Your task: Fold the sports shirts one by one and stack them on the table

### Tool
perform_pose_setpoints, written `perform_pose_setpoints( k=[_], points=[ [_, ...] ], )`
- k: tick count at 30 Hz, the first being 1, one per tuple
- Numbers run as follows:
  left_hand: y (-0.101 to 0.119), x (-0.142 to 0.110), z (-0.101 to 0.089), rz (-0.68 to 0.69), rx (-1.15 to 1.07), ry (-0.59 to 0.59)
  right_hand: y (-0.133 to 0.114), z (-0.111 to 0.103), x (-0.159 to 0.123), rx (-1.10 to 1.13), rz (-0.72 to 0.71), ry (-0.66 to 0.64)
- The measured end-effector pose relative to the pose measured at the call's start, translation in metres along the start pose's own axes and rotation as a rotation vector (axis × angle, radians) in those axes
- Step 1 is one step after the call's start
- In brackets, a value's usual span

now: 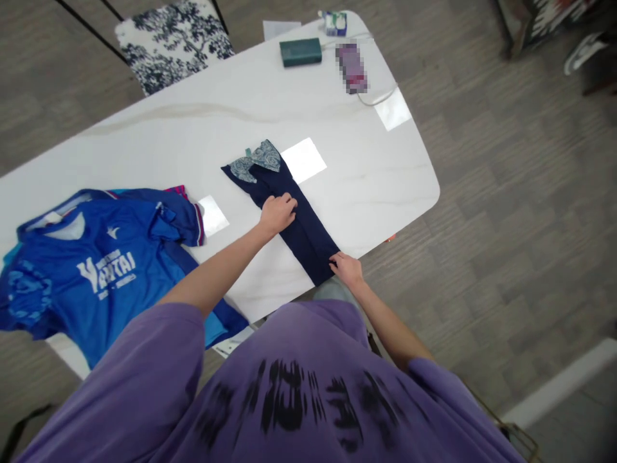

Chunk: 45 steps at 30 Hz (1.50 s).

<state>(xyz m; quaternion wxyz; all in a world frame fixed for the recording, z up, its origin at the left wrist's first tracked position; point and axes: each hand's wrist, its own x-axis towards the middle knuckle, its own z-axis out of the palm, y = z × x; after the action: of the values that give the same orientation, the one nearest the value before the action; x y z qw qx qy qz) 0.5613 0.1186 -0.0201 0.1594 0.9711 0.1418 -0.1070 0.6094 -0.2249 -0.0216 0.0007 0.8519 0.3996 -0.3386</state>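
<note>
A dark navy garment (308, 228), folded into a long narrow strip with a grey patterned lining (255, 159) showing at its far end, lies on the white table (366, 173). My left hand (278, 213) rests on the strip's middle with its fingers curled and pressed down on the cloth. At the strip's near end, by the table's edge, my right hand (347, 268) lies with its fingers pinching the cloth's corner.
A pile of blue sports shirts (103, 263) lies at the table's left. A green case (300, 51), a blurred phone (351, 66) with a cable and a small box (335, 22) sit at the far end. A patterned chair (171, 38) stands behind the table.
</note>
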Motion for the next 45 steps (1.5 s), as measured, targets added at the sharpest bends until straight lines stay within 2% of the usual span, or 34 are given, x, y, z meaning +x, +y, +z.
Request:
perform_pose_setpoints(
  k=[4, 8, 12, 16, 20, 25, 30, 35, 40, 43, 45],
  points=[
    [0.063, -0.078, 0.030, -0.050, -0.052, -0.122, 0.030, -0.032, 0.000, -0.088, -0.198, -0.072],
    [0.136, -0.145, 0.063, -0.229, -0.100, -0.178, 0.055, -0.059, 0.000, -0.211, -0.400, -0.143],
    [0.192, -0.187, 0.085, -0.333, -0.160, -0.199, 0.059, -0.071, -0.002, -0.365, -0.532, -0.241],
    [0.221, -0.208, 0.104, -0.383, -0.200, -0.159, 0.054, -0.066, -0.007, -0.498, -0.632, -0.292],
    [0.230, -0.217, 0.117, -0.413, -0.213, -0.134, 0.052, -0.057, -0.013, -0.592, -0.693, -0.299],
    [0.226, -0.226, 0.126, -0.375, -0.223, -0.093, 0.050, -0.048, -0.013, -0.635, -0.742, -0.267],
    [0.217, -0.241, 0.132, -0.374, -0.206, -0.066, 0.038, -0.041, -0.013, -0.648, -0.713, -0.267],
    [0.208, -0.250, 0.132, -0.340, -0.214, -0.086, 0.023, -0.045, -0.024, -0.660, -0.665, -0.281],
    [0.205, -0.277, 0.117, -0.223, -0.286, -0.095, 0.015, -0.057, -0.058, -0.611, -0.631, -0.289],
    [0.205, -0.299, 0.096, -0.178, -0.346, -0.054, 0.012, -0.067, -0.083, -0.580, -0.615, -0.274],
    [0.201, -0.309, 0.075, -0.165, -0.377, -0.023, 0.008, -0.079, -0.094, -0.558, -0.624, -0.237]
  ],
)
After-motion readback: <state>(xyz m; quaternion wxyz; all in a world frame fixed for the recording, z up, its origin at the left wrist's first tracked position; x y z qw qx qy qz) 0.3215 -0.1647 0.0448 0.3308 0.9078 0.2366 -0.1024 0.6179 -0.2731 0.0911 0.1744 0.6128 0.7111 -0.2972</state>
